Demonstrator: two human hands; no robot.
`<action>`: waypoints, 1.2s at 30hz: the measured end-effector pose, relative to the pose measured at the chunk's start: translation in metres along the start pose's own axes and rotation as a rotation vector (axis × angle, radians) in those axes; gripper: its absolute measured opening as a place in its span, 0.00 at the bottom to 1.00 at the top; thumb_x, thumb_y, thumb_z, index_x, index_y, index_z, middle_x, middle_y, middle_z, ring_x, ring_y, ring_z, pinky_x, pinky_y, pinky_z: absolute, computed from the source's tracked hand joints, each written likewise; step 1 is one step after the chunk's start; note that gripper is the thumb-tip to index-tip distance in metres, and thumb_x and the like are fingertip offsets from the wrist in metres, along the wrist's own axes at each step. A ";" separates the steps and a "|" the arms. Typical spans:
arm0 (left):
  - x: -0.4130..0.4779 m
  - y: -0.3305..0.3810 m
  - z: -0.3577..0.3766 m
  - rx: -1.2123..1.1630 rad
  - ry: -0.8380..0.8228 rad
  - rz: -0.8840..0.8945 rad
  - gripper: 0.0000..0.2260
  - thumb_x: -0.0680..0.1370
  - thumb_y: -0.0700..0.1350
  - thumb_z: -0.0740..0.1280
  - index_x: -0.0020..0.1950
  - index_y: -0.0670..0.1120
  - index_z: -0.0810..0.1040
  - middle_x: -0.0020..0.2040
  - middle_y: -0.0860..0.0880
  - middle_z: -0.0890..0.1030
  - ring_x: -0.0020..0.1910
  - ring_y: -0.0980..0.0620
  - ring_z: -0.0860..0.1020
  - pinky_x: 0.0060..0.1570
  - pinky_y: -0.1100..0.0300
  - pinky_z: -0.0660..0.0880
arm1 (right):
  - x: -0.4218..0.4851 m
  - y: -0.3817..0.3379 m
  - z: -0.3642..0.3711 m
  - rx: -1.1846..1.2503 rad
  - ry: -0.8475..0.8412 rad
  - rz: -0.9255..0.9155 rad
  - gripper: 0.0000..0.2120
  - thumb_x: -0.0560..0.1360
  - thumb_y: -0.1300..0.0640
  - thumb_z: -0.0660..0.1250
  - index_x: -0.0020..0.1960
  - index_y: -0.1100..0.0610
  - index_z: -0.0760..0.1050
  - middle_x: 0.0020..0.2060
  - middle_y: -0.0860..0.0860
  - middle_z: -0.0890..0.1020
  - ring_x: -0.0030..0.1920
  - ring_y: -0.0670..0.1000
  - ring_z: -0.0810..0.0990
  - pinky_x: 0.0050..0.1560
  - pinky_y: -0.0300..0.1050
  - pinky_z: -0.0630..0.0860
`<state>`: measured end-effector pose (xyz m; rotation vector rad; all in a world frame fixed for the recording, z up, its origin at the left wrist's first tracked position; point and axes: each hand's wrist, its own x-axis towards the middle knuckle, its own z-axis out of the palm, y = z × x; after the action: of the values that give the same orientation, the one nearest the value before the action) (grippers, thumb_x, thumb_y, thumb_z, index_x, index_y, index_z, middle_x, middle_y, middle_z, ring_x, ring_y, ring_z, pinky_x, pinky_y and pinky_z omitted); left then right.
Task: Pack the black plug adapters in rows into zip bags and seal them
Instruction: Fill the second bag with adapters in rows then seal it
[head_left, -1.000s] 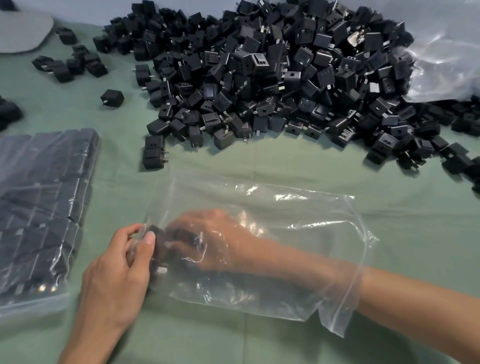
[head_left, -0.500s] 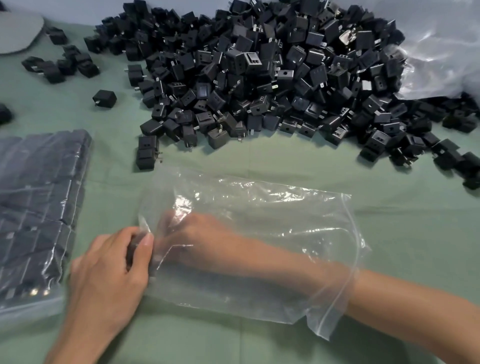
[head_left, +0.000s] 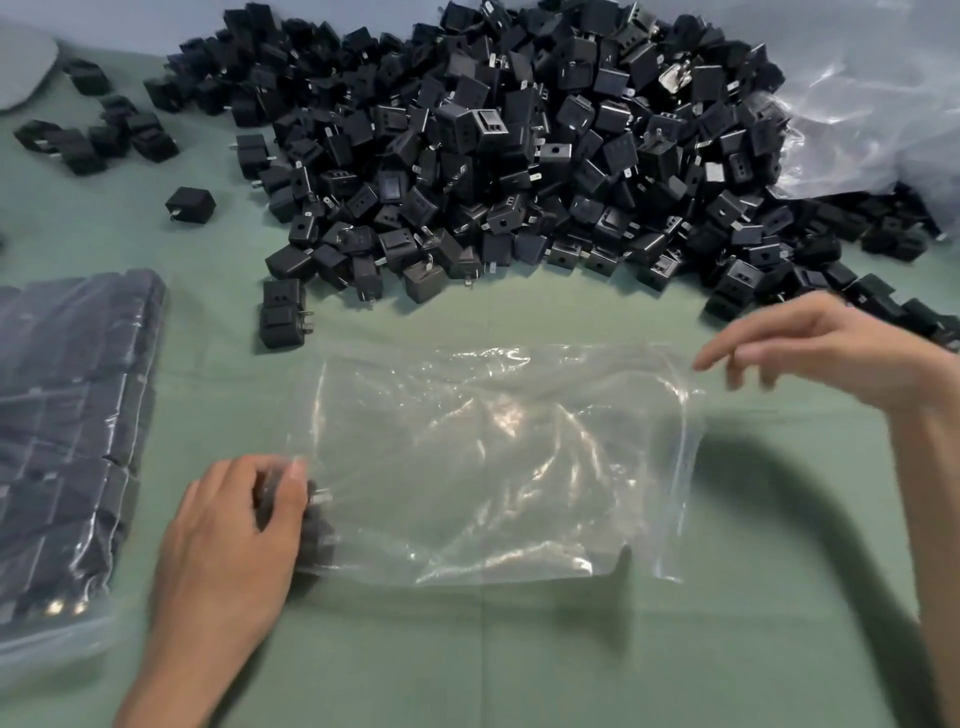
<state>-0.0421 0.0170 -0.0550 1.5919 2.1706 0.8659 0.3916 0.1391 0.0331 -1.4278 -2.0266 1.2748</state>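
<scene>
Plastic zip bag (head_left: 493, 457): flat, mouth at right.
Left hand (head_left: 228, 540): grips black plug adapters (head_left: 318, 522) through the bag's near-left corner (count unclear).
Right hand (head_left: 831, 353): raised, fingers loosely spread, empty.
Loose adapter pile (head_left: 519, 156): far side.

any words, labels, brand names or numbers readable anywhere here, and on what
None can be read.
adapter pile: only slots and holes show, no legible marking.
clear zip bag: no print seen.
packed bag: blurred, no label seen.
</scene>
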 end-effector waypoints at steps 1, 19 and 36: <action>0.000 -0.001 0.001 -0.009 0.004 -0.003 0.10 0.79 0.54 0.64 0.42 0.50 0.73 0.40 0.52 0.71 0.45 0.45 0.71 0.46 0.49 0.67 | 0.003 0.011 -0.004 -0.083 0.218 0.017 0.06 0.75 0.57 0.68 0.48 0.49 0.84 0.42 0.52 0.85 0.40 0.45 0.80 0.38 0.38 0.75; -0.006 0.003 0.004 -0.127 0.083 0.011 0.29 0.71 0.64 0.53 0.59 0.44 0.76 0.49 0.50 0.73 0.50 0.46 0.73 0.54 0.47 0.68 | 0.030 0.011 0.026 -0.726 1.008 0.180 0.11 0.77 0.57 0.61 0.57 0.55 0.77 0.50 0.62 0.75 0.45 0.66 0.77 0.45 0.51 0.70; -0.004 0.001 0.004 -0.085 0.029 0.098 0.25 0.75 0.60 0.48 0.55 0.49 0.77 0.50 0.54 0.75 0.53 0.47 0.72 0.52 0.53 0.63 | 0.055 -0.060 0.157 0.108 -0.319 -0.195 0.19 0.71 0.60 0.74 0.61 0.53 0.77 0.51 0.48 0.82 0.51 0.49 0.82 0.55 0.43 0.79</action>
<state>-0.0381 0.0145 -0.0578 1.6650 2.0606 1.0020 0.2231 0.1088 -0.0127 -1.0012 -2.1929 1.5768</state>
